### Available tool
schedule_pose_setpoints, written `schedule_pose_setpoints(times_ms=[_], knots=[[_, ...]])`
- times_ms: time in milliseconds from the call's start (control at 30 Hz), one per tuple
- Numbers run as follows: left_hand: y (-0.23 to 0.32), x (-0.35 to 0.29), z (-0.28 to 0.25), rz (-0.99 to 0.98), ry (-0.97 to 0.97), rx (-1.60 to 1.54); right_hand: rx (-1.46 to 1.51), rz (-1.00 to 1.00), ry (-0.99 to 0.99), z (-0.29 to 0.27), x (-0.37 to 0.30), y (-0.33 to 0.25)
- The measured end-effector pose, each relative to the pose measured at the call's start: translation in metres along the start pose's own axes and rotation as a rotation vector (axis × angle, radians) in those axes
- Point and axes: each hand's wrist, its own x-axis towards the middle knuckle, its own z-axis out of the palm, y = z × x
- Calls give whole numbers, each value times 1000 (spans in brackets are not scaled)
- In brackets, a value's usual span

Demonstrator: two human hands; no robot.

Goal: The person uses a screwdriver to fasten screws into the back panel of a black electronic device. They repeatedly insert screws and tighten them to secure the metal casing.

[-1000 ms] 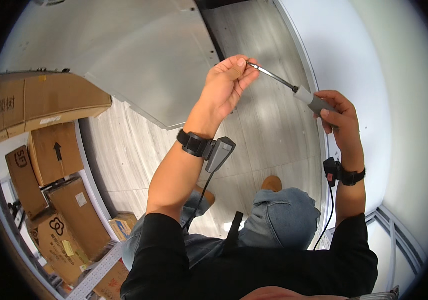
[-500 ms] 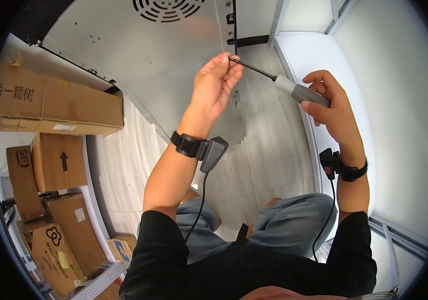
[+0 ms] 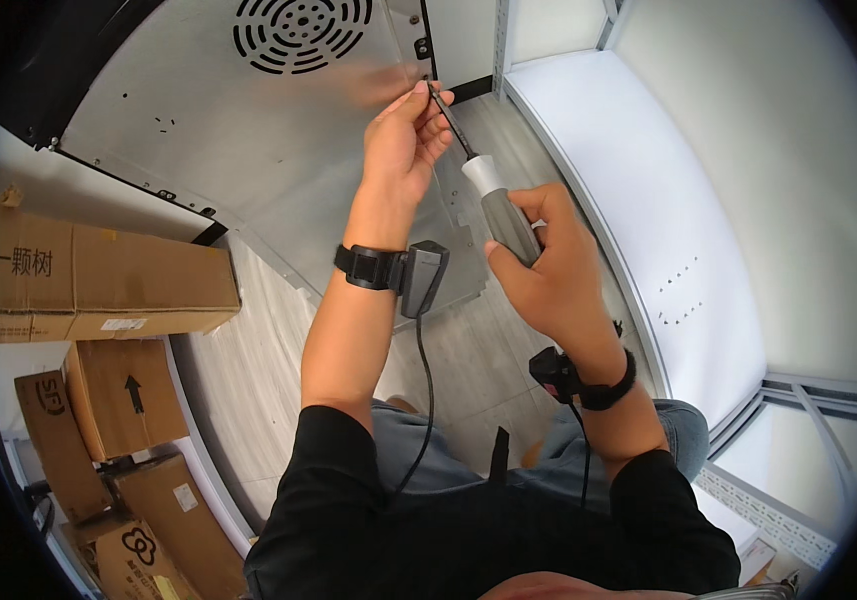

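A screwdriver (image 3: 511,226) with a grey handle, white collar and dark shaft slants up and left in front of me. My right hand (image 3: 561,268) is wrapped round its handle. At the shaft's far end my left hand (image 3: 396,148) pinches the tip between thumb and fingers; whether a small screw sits there too is hidden. The tip is close to the right edge of a large metal panel (image 3: 279,160), which has round vent slots and holes along its border. I cannot tell whether tip and panel touch.
To the right runs a white shelf (image 3: 639,170) with several small dark screws (image 3: 679,295) on it. Cardboard boxes (image 3: 149,275) are stacked on the left. Pale wood-look floor (image 3: 259,350) lies below the panel. Cables hang from both wrist-worn devices (image 3: 425,278).
My right hand has swung left and inward with the screwdriver, which now stands steeper. The left hand, still pinching the tip, has shifted slightly up and left. The view has shifted too.
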Motion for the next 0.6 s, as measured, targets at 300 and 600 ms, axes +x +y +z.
schedule_pose_setpoints(times_ms=[300, 600], knots=[[1, 5, 3, 3, 26, 13, 35, 35, 47, 20, -2, 8], [4, 3, 4, 2, 65, 42, 107, 48, 6, 18, 1, 7]])
